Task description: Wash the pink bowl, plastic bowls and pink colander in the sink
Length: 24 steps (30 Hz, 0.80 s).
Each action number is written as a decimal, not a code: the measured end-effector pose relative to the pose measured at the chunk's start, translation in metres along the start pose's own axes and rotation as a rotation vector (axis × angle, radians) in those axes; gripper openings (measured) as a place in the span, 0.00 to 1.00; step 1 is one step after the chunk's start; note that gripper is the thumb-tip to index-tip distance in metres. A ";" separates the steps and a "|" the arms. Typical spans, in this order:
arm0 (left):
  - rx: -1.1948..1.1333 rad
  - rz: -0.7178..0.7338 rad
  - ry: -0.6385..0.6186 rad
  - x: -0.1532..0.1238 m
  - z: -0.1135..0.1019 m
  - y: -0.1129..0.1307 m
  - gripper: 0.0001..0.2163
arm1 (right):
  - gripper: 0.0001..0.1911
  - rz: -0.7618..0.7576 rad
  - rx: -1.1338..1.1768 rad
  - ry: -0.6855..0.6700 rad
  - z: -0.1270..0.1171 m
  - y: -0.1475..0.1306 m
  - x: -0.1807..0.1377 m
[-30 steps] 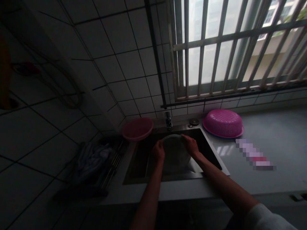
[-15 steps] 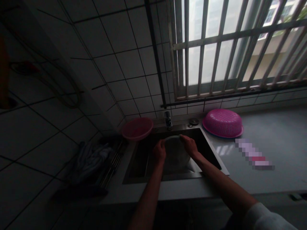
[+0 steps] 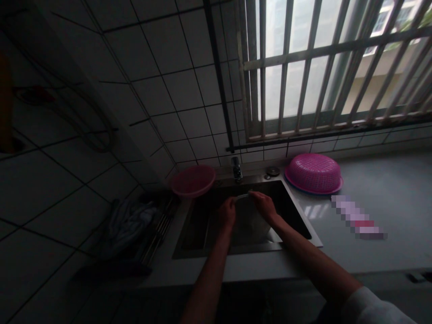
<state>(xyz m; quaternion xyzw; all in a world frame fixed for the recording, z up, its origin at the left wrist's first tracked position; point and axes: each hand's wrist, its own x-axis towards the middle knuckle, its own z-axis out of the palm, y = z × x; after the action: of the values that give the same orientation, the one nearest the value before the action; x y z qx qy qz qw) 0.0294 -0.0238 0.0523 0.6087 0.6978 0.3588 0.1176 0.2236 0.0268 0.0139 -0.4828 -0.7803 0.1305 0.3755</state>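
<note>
Inside the steel sink (image 3: 305, 221), I hold a round, grey, pale-rimmed vessel (image 3: 251, 225) that looks like a basin. My left hand (image 3: 227, 213) is closed on the left part of its rim. On the right, my right hand (image 3: 265, 207) grips the same rim with the fingers curled over it. The vessel is tilted, with its far rim raised between my hands. Its lower part is dim, so I cannot make out whether anything lies in it. Behind it stands the faucet (image 3: 236, 170), apart from both hands.
A pink basin (image 3: 193, 181) rests at the sink's back left corner. To the right, a magenta plastic basket (image 3: 313, 173) sits upside down on the counter (image 3: 381, 189), near a blurred-out item (image 3: 357, 218). A rack with a striped cloth (image 3: 130, 225) is at left.
The vessel's far rim has dipped slightly and looks flatter. My right hand has shifted a little to the left, and both hands still hold the rim.
</note>
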 end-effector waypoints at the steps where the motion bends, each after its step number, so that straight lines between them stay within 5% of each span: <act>1: 0.013 0.053 -0.043 -0.001 0.003 0.003 0.11 | 0.23 -0.040 0.003 -0.046 0.003 -0.005 0.000; 4: 0.008 0.070 -0.048 -0.002 0.004 0.003 0.12 | 0.23 -0.082 0.028 -0.087 0.004 -0.009 0.004; 9: -0.047 -0.130 0.172 0.001 -0.006 -0.008 0.13 | 0.20 0.093 0.053 0.107 -0.010 0.012 0.007; 17: -0.037 0.002 0.015 -0.001 0.003 0.003 0.11 | 0.24 -0.059 0.024 -0.023 0.004 -0.006 0.004; 24: -0.117 -0.149 0.240 0.002 -0.008 -0.008 0.13 | 0.22 0.106 0.065 0.139 -0.013 0.014 0.005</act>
<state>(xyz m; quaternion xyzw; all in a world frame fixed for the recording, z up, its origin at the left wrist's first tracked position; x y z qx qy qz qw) 0.0183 -0.0245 0.0537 0.5000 0.7282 0.4591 0.0948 0.2409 0.0359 0.0171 -0.5190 -0.7208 0.1418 0.4370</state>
